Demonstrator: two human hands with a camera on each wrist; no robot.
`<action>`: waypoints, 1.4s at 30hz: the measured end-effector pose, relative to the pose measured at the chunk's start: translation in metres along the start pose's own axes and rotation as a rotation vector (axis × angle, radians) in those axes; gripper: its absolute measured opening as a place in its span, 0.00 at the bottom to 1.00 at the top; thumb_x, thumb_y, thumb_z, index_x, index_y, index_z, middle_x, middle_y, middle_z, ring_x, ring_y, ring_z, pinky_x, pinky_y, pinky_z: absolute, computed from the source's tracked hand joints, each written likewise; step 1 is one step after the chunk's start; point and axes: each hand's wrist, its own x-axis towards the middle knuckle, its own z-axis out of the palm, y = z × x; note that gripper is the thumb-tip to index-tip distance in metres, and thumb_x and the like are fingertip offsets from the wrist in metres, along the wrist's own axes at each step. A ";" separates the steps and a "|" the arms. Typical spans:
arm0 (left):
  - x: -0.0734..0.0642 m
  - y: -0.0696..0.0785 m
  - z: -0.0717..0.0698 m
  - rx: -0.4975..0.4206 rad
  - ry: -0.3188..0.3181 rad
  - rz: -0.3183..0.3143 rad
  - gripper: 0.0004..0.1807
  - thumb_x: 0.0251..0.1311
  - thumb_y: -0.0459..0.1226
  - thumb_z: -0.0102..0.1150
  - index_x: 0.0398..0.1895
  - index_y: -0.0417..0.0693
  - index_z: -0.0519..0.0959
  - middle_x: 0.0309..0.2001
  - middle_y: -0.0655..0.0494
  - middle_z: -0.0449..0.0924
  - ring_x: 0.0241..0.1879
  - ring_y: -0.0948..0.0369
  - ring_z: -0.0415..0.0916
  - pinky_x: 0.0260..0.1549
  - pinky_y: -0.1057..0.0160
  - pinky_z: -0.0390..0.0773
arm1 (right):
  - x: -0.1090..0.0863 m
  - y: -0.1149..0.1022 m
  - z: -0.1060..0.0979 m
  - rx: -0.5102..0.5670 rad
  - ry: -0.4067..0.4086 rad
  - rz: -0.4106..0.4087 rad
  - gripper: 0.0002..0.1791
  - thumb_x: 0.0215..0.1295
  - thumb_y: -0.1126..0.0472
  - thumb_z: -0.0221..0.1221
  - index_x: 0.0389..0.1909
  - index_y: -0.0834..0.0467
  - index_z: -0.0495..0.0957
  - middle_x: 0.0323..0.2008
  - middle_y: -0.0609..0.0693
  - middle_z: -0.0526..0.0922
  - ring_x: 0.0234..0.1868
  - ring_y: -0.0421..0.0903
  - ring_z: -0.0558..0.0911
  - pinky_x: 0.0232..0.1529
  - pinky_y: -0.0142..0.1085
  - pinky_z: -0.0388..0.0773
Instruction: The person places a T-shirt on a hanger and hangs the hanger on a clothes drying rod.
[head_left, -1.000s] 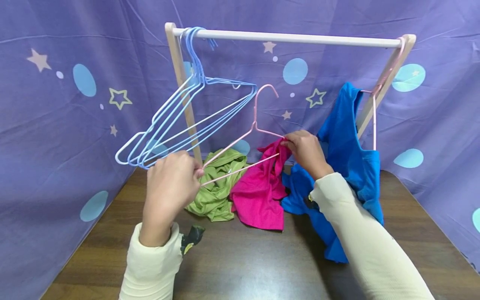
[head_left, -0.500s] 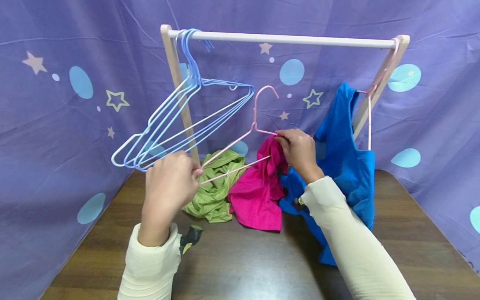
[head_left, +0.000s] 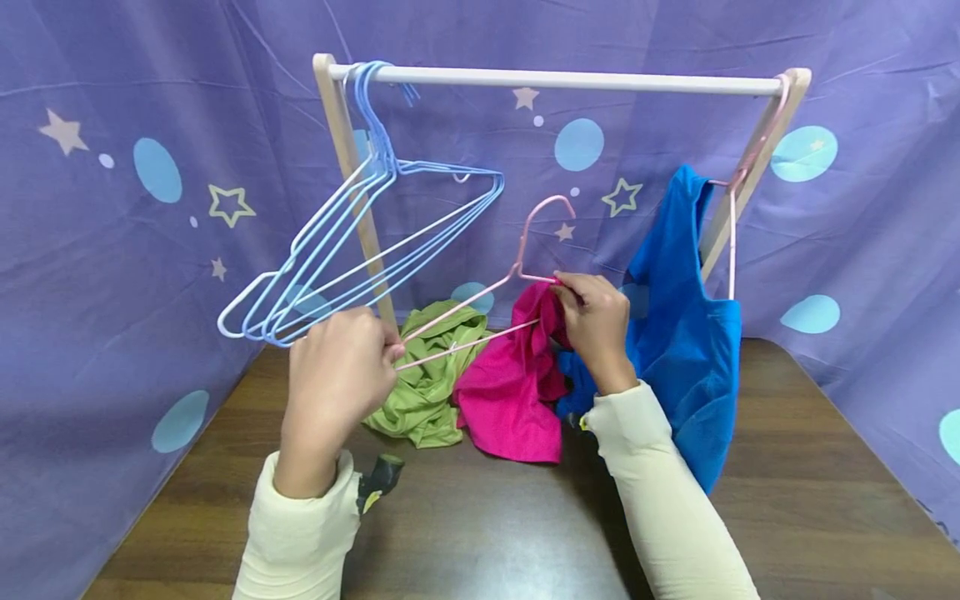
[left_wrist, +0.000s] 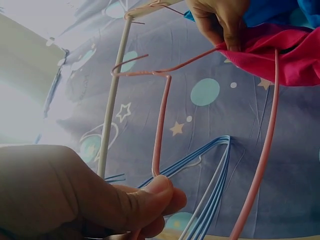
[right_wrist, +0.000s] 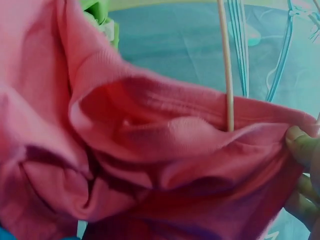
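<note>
A pink hanger [head_left: 467,306] is held at its left end by my left hand [head_left: 341,367], thumb and fingers pinching the wire [left_wrist: 160,120]. My right hand [head_left: 600,321] pinches the edge of a magenta garment [head_left: 513,408] around the hanger's right arm. That end of the hanger runs inside the garment's opening and is hidden by cloth. In the right wrist view, the thumb and fingers grip the fabric [right_wrist: 160,175] at the edge of its wide opening. The garment's lower part lies on the table.
A rack with a white rail [head_left: 555,79] stands behind. Several blue and white hangers [head_left: 390,208] hang at its left end. A blue garment [head_left: 678,350] hangs from another pink hanger [head_left: 732,233] at the right. A crumpled green garment [head_left: 427,400] lies on the wooden table [head_left: 480,525].
My right hand has moved left, bringing the magenta cloth further along the hanger's arm. The held hanger's hook has dipped and tilted right. My left hand keeps its grip.
</note>
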 end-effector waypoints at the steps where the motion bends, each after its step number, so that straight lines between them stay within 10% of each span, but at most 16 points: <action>1: 0.000 0.000 0.000 0.002 0.001 0.000 0.03 0.57 0.38 0.72 0.27 0.53 0.90 0.29 0.50 0.86 0.29 0.39 0.82 0.21 0.42 0.75 | -0.001 -0.001 0.000 0.003 0.003 0.006 0.07 0.60 0.65 0.72 0.39 0.62 0.90 0.36 0.56 0.90 0.34 0.56 0.87 0.38 0.50 0.82; 42: -0.001 0.015 0.011 0.042 0.038 0.047 0.04 0.55 0.35 0.72 0.24 0.51 0.88 0.27 0.55 0.82 0.25 0.43 0.80 0.18 0.43 0.74 | 0.002 -0.047 -0.015 0.035 0.129 0.000 0.06 0.61 0.66 0.71 0.38 0.62 0.90 0.38 0.56 0.90 0.38 0.55 0.87 0.42 0.48 0.83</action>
